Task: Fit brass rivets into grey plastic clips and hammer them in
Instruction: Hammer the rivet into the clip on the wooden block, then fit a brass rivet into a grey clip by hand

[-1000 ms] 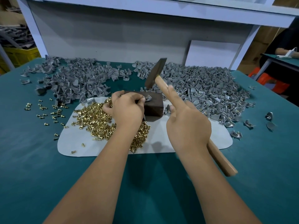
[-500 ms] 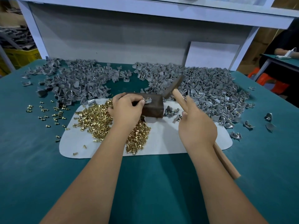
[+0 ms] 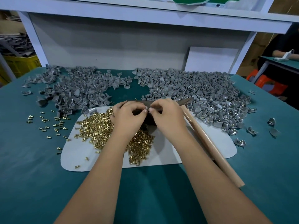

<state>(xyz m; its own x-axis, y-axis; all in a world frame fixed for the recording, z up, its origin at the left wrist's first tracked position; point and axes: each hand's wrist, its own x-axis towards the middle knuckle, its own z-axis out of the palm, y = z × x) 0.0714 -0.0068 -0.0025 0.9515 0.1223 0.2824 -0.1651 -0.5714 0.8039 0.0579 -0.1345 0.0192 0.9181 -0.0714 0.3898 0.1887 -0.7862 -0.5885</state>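
My left hand and my right hand meet fingertip to fingertip over a dark block, which they mostly hide. Together they pinch a small grey clip; whether a rivet sits in it I cannot tell. The hammer lies on the table just right of my right hand, its wooden handle running toward me and its dark head at the far end. A heap of brass rivets covers the left part of the white mat, under my left wrist.
Two big heaps of grey clips lie at the back, one left and one right. Loose rivets dot the green table at the left. Stray clips lie at the right. A white shelf frame stands behind.
My right hand lowered the hammer, let it go on the table, and came left to join my left hand on the clip over the block.
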